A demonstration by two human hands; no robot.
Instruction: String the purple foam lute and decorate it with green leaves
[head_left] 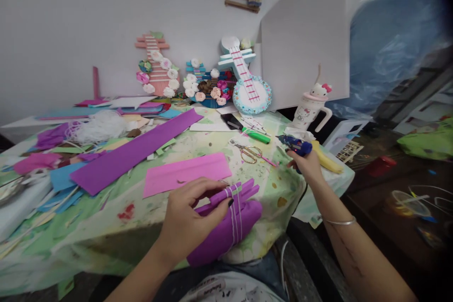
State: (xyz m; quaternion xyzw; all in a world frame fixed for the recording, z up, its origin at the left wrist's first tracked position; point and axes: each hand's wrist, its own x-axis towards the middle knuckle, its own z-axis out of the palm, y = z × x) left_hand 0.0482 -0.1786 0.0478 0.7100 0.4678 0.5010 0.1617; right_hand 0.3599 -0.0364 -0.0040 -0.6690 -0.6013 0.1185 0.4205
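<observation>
My left hand [198, 210] grips the upper part of a purple foam instrument model [226, 233] strung with white cords, near the table's front edge. Its fingers pinch close to the strings. Over the table's right side, my right hand [307, 165] is wrapped around a dark blue hot glue gun [297, 145], whose nozzle points left. Gold-handled scissors [249, 153] lie left of the glue gun, beside a thin pink stick. A pink sheet strip [187, 173] rests just beyond my left hand, with a long purple strip [138, 151] further left.
A white tumbler [307, 108] with a straw stands at the back right. Decorated instrument models [252, 94] lean along the wall. Paper scraps and a white string tangle [99, 127] cover the left side. A green-handled tool [258, 136] and a yellow object [327, 158] lie nearby.
</observation>
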